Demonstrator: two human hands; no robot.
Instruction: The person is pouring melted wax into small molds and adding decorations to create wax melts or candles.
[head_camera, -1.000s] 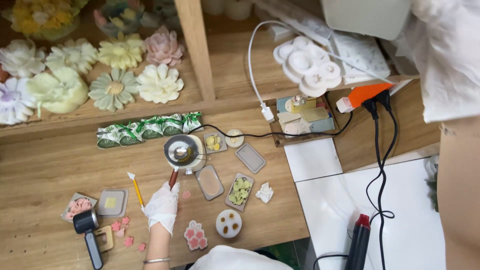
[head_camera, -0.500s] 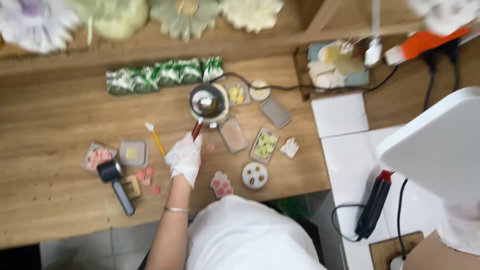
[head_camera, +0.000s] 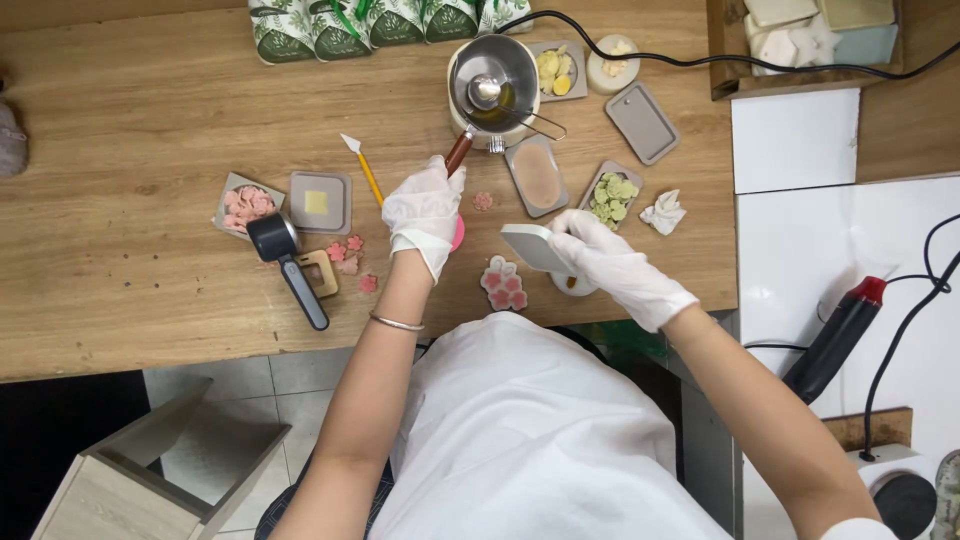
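The left hand (head_camera: 425, 208), in a white glove, is closed around the brown handle (head_camera: 458, 153) of a small steel pot (head_camera: 492, 82) standing at the far side of the wooden surface (head_camera: 140, 150). A metal spoon (head_camera: 486, 92) rests inside the pot over amber liquid. The right hand (head_camera: 612, 262), also gloved, grips a flat grey rectangular mould (head_camera: 535, 248) and holds it tilted just above the near edge of the surface. A pink flower-shaped piece (head_camera: 504, 284) lies between the two hands. Right of the pot stand an empty grey tray (head_camera: 642, 122), a tray of beige wax (head_camera: 537, 175) and a tray of green pieces (head_camera: 609, 197). Left of the left hand lie a yellow-handled tool (head_camera: 366, 172), a tray with a yellow block (head_camera: 319, 202), a tray of pink flowers (head_camera: 246, 205) and a dark scoop (head_camera: 285, 262)
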